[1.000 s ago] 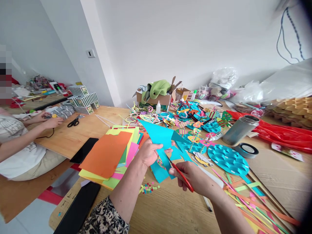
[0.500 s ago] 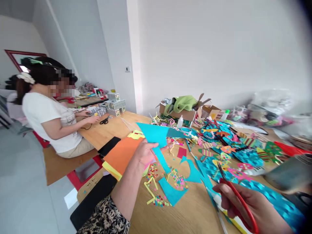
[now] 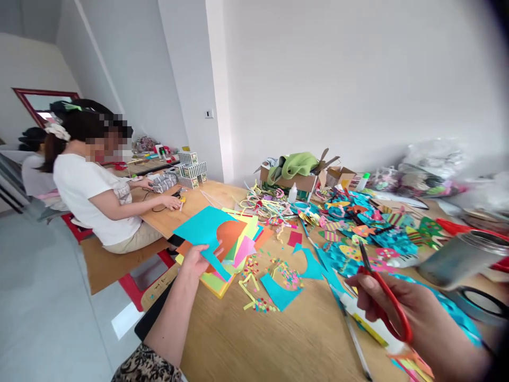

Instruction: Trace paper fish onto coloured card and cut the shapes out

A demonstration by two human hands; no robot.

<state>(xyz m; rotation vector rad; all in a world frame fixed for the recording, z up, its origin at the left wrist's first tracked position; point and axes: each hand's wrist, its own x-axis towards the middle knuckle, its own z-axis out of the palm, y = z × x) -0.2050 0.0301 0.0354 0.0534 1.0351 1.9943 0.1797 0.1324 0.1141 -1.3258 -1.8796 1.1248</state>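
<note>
My left hand pinches a cut sheet of blue paper by its lower edge. A curved piece is missing from that sheet's right side. It is held over a stack of coloured paper with orange, yellow and pink sheets. Red-handled scissors are in my right hand, blades pointing up and looking closed. Below that hand lies a white glue bottle. Blue offcuts and small paper dots are scattered on the table between my hands.
Paper fish and shiny blue pieces crowd the right of the table. A metal can and a roll of tape stand there too. A cardboard box sits by the wall. At left, a person in white works seated.
My left hand has carried the blue sheet left, from over the dots to above the paper stack, turning it. My right hand keeps the scissors in nearly the same place.
</note>
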